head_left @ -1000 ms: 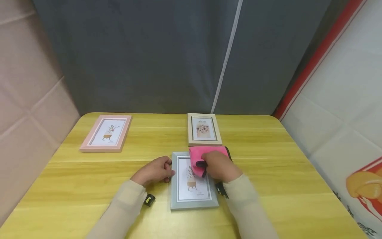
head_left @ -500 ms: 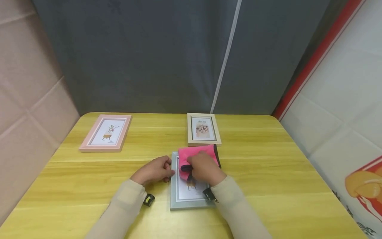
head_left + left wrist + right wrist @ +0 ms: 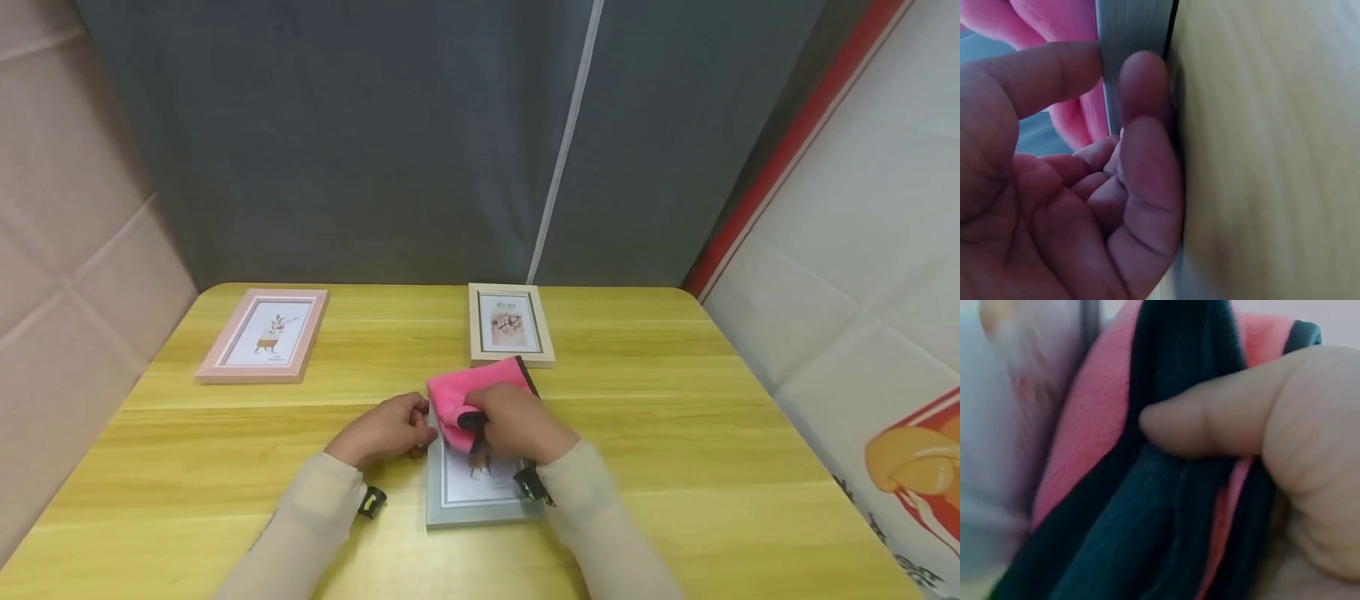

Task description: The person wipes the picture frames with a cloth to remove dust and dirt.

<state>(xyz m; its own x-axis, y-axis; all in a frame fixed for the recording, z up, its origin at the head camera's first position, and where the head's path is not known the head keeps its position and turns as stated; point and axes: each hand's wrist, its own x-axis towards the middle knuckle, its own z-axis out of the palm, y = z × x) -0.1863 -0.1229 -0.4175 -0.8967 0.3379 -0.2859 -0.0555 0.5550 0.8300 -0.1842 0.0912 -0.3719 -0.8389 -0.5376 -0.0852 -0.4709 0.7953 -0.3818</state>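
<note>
A grey-blue picture frame (image 3: 483,515) lies flat on the table before me, its picture partly covered. My left hand (image 3: 385,430) holds the frame's left edge; in the left wrist view the thumb and a bent finger (image 3: 1144,87) touch its grey side (image 3: 1135,31). With my right hand (image 3: 517,422) I grip a folded pink cloth (image 3: 450,392) with black trim, spread over the frame's upper part. In the right wrist view my thumb (image 3: 1191,425) presses on the cloth's dark fold (image 3: 1147,506); the other fingers are mostly hidden.
A pink picture frame (image 3: 306,348) lies at the back left of the wooden table (image 3: 697,467). A cream frame (image 3: 546,333) lies just behind the cloth. A dark curtain (image 3: 337,150) hangs beyond the table's back edge, with light panels at both sides.
My right hand has carried the pink cloth leftward across the grey-blue frame, from its upper right to its upper left corner. The left hand stays at the frame's left edge.
</note>
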